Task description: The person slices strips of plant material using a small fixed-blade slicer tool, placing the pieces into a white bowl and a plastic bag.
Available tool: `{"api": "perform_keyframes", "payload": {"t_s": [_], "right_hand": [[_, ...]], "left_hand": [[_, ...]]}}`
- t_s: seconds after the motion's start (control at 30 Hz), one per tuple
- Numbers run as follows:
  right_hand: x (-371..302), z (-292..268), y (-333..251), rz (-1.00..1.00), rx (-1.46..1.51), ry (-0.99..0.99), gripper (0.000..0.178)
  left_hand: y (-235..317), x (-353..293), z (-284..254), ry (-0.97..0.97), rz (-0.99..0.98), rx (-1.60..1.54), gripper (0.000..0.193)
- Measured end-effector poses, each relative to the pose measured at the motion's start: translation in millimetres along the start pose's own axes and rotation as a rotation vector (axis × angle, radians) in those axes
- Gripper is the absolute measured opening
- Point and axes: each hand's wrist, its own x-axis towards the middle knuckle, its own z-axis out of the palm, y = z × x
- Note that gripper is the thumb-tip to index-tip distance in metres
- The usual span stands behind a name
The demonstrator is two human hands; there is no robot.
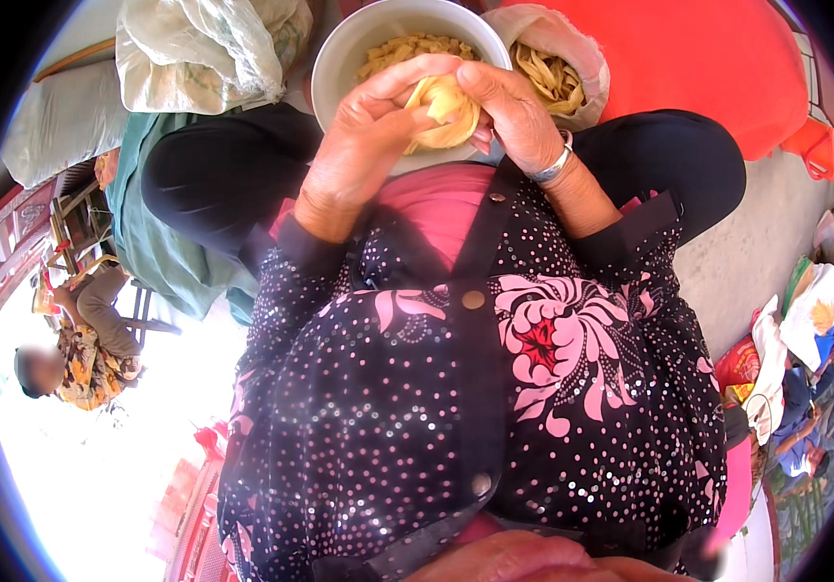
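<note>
Left hand (364,126) curled round yellow bundle (444,112), fingers clamped on its left side
Right hand (522,118), silver bracelet (555,165) on wrist, pinching right side of same bundle, thumb at far edge
Bundle between both hands, held up over near part of white bowl (326,82)
Small yellow bits (417,48) down in bowl, at far side
Just right of bowl, white bag (577,37) with long yellow strips (551,85) inside
Big red sheet (698,73) farther right
White plastic sack (199,58) at far left, past left knee (189,184)
</note>
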Motion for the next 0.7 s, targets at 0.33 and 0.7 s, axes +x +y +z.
{"api": "perform_keyframes", "payload": {"t_s": [0.33, 0.7], "right_hand": [[3.4, -2.8, 10.4, 0.084, 0.097, 0.078, 0.047], [6.5, -0.1, 9.0, 0.069, -0.109, 0.131, 0.035]], "left_hand": [[-4.0, 8.0, 1.3, 0.088, 0.349, 0.932, 0.042], [-25.8, 21.0, -3.2, 0.301, 0.271, 0.796, 0.041]]}}
